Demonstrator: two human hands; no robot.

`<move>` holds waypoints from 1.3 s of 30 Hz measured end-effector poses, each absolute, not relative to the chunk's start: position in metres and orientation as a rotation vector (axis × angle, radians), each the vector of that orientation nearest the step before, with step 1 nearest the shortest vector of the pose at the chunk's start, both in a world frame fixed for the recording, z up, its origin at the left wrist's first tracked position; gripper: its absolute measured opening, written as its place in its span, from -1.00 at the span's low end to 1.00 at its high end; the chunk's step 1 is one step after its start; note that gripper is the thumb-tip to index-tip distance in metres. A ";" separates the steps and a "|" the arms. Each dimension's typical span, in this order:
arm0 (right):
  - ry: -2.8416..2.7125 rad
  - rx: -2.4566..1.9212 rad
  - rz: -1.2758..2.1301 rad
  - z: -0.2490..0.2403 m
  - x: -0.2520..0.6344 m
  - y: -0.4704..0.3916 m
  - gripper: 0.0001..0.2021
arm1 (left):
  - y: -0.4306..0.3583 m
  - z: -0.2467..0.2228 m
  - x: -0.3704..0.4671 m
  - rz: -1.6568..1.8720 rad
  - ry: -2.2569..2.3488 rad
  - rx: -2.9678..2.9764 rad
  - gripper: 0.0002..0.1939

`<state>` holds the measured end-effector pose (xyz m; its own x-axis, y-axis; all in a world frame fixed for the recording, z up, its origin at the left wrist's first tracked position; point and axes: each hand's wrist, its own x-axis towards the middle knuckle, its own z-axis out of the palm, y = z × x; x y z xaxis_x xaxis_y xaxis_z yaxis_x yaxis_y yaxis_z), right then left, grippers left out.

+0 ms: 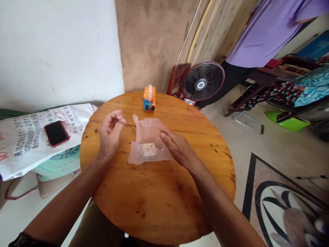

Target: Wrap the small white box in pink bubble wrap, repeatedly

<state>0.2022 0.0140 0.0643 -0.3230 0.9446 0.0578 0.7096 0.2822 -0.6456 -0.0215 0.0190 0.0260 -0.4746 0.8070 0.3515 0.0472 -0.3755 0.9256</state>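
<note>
A thin translucent pinkish plastic bag [150, 127] lies flat on the round wooden table [159, 206]. On its near part rests a small clear packet [147, 154] with a pale label marked in red. My right hand [178, 147] lies over the bag's right edge, fingers stretched out. Left of the bag, my left hand [110, 133] is raised above the tabletop with its fingers curled; nothing shows in it, and it does not touch the bag. An orange and blue tape dispenser [149, 98] stands near the table's far edge.
To the left, a phone [56, 133] in a red case lies on a white printed sack [25, 137]. Behind the table stand a fan [202, 84] and a wooden board [149, 44]. A person in a purple shirt [264, 34] stands at the upper right.
</note>
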 end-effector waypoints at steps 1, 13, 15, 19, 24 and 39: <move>-2.029 -1.508 0.802 0.058 0.210 0.016 -0.50 | 0.012 0.030 -0.020 1.826 1.308 1.289 -0.80; -1.190 -1.401 1.137 0.015 0.236 0.021 -0.60 | -0.022 0.061 0.016 1.016 0.898 2.417 -0.74; -1.210 -1.390 1.098 0.015 0.237 0.021 -0.68 | -0.014 0.059 0.016 0.957 1.020 2.384 -0.74; -1.284 -1.379 1.023 0.011 0.240 0.022 -0.73 | -0.005 0.056 0.012 0.677 1.197 2.442 -0.71; -1.387 -1.426 0.965 0.007 0.241 0.024 -0.71 | -0.011 0.054 0.007 0.619 1.331 2.538 -0.65; -1.935 -1.731 0.359 0.006 0.243 0.021 -0.70 | -0.083 0.067 0.007 0.396 0.960 2.371 -0.71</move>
<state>0.2427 0.0212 0.0060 -0.0527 0.9787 0.1984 0.8423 0.1503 -0.5176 0.0069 -0.0834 0.0666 0.7023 0.7089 0.0647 0.5482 -0.5966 0.5861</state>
